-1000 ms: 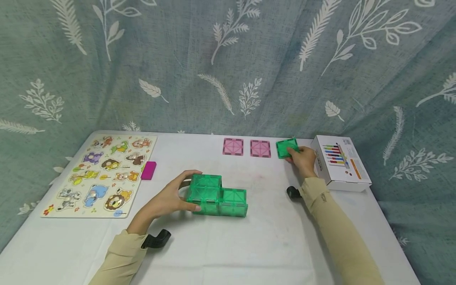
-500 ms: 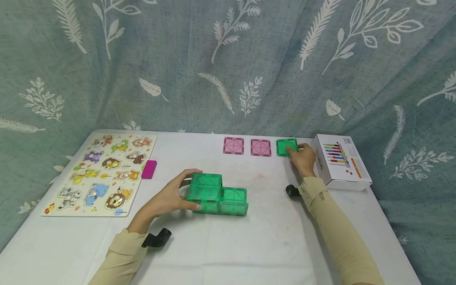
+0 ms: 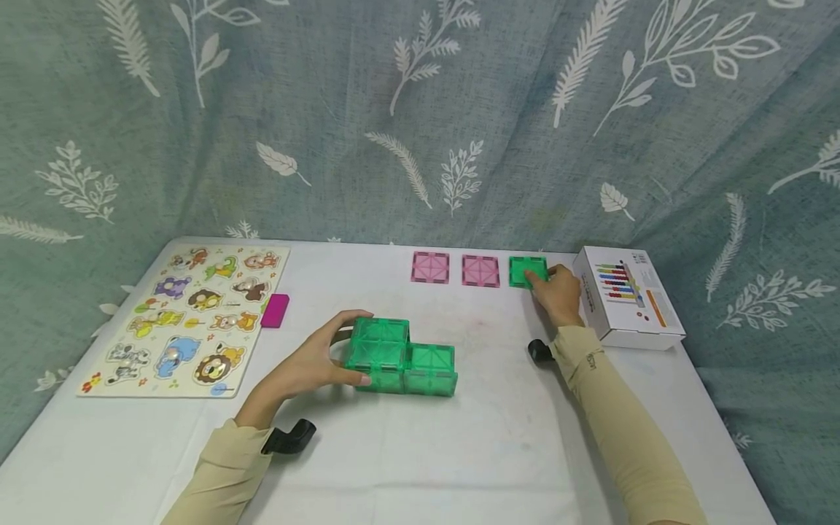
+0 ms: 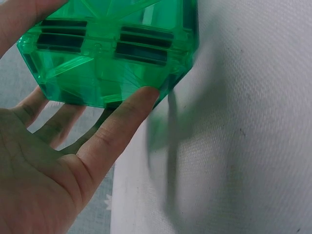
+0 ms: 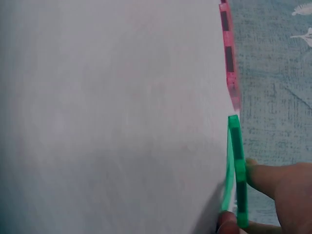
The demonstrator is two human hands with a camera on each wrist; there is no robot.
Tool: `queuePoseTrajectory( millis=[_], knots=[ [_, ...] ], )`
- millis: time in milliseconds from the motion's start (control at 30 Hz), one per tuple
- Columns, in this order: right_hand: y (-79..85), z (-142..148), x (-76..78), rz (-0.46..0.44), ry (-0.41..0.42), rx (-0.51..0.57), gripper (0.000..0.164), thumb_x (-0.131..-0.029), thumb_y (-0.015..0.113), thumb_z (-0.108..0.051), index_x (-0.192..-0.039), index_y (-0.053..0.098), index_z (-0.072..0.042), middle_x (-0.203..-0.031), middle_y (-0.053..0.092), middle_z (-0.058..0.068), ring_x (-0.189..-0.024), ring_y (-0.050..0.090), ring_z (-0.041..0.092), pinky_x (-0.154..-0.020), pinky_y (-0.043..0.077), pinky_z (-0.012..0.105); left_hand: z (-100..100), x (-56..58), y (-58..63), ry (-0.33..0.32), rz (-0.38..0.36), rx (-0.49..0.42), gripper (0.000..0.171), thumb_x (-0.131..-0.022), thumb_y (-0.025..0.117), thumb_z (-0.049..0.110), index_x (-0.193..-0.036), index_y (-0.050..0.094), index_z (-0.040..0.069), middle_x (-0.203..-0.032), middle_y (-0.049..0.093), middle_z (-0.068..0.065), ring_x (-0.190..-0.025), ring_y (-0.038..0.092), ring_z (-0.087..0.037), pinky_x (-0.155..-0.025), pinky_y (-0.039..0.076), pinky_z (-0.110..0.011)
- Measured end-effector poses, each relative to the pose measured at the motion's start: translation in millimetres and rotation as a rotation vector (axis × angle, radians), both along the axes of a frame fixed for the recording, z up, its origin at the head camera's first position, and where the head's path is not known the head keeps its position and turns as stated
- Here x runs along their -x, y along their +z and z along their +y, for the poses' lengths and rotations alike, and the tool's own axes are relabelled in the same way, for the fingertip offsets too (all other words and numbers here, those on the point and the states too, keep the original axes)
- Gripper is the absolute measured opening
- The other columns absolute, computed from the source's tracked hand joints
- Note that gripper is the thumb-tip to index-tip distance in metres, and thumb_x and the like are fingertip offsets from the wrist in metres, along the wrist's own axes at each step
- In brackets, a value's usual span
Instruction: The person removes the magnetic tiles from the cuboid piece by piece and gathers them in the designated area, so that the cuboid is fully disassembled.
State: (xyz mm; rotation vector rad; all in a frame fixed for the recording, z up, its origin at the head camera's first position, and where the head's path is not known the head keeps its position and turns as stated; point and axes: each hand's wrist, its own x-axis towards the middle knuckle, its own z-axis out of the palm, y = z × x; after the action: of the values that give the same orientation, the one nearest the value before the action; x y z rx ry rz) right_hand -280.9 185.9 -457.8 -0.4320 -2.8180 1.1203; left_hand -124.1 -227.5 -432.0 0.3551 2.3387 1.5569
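Note:
My left hand grips the left end of a see-through green magnetic-tile structure, thumb at the near side and fingers behind. The structure has a taller block on the left and a lower block joined on its right. In the left wrist view the thumb presses the green wall. At the back right, my right hand pinches a square green magnetic tile by its near right corner. The right wrist view shows that tile edge-on, slightly tilted, close over the white tabletop.
Two pink square tiles lie in a row left of the green tile. A white box stands right of my right hand. An animal puzzle board and a magenta block are at the left. A patterned curtain hangs behind.
The green tile in my right hand has turned from a slanted position to square with the pink tiles and sits lower. My left hand and the structure have stayed in place.

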Motion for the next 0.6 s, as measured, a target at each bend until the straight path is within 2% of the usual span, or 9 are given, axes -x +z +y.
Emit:
queuePoseTrajectory(
  millis=[200,300,467,600],
  knots=[
    [3.4,4.3,-1.4,-0.061,0.085,-0.151,0.065,-0.098,0.058,-0.05,-0.129,0.055,0.007,-0.123,0.063,0.031,-0.112,0.06,0.048,-0.094,0.049,0.057,-0.2,-0.2,-0.5,-0.002,0.003,0.008,0.098,-0.07,0.093,0.02,-0.151,0.037,0.021,-0.159,0.037,-0.01,-0.15,0.025,-0.047,-0.1,0.053,-0.056],
    [4.2,4.5,-1.1,-0.081,0.111,-0.193,0.065,-0.099,0.055,-0.051,-0.129,0.054,0.007,-0.123,0.063,0.031,-0.111,0.06,0.049,-0.092,0.049,0.057,-0.7,-1.1,0.1,-0.003,0.003,0.012,0.098,-0.07,0.093,0.02,-0.151,0.037,0.02,-0.158,0.037,-0.011,-0.15,0.026,-0.047,-0.1,0.052,-0.057],
    [5.3,5.8,-1.9,-0.074,0.129,-0.214,0.062,-0.101,0.054,-0.05,-0.127,0.054,0.007,-0.12,0.064,0.032,-0.106,0.062,0.047,-0.087,0.05,0.055,-1.8,-2.7,2.0,-0.009,-0.005,0.024,0.098,-0.07,0.093,0.02,-0.151,0.036,0.02,-0.158,0.037,-0.012,-0.149,0.027,-0.048,-0.098,0.053,-0.056],
    [7.8,8.3,-4.3,-0.047,0.129,-0.187,0.059,-0.102,0.053,-0.046,-0.125,0.056,0.009,-0.118,0.065,0.033,-0.105,0.061,0.046,-0.09,0.049,0.054,-2.5,-4.5,3.6,-0.01,-0.011,0.028,0.098,-0.071,0.092,0.02,-0.151,0.036,0.021,-0.159,0.037,-0.012,-0.15,0.027,-0.047,-0.098,0.054,-0.055]
  ],
)
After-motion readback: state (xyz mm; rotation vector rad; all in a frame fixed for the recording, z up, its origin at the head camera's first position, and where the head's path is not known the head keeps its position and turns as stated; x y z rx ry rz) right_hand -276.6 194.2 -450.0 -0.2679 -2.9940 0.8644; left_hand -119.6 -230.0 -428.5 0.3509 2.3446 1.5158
